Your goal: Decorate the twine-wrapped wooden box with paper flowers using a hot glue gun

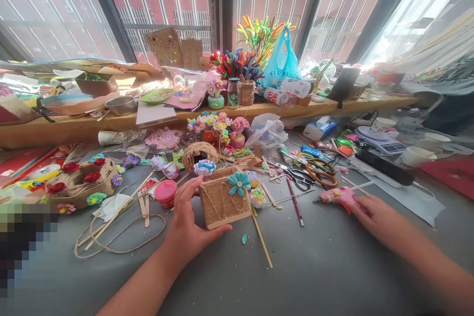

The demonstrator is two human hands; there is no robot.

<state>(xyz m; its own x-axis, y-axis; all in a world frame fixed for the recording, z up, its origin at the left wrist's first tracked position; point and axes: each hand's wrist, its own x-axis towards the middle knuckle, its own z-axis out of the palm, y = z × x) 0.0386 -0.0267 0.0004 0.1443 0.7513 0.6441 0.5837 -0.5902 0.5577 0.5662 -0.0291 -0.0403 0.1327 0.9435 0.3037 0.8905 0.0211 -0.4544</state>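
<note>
At my far left of the work, a red jar stood on the table, just beside my left hand. That hand was closed on the twine-wrapped box, fingers at its left end and top, thumb reaching right beneath its near lower edge. So the box lay directly to the right of my left palm, within that grip, in front of me. Its long axis ran left to right on a slight slant, the right end a little farther from me, and its broad face was turned up towards me, with the teal flower at the upper right corner. I could not tell whether its base touched the table. To the right, a thin stick and a pencil lay between my hands. Beyond them was the pink glue gun, its barrel also running roughly left to right, its nozzle pointing left, towards the box. My right hand was closed around its handle, well apart from the box; my left was clearly the nearer, already touching it.
</note>
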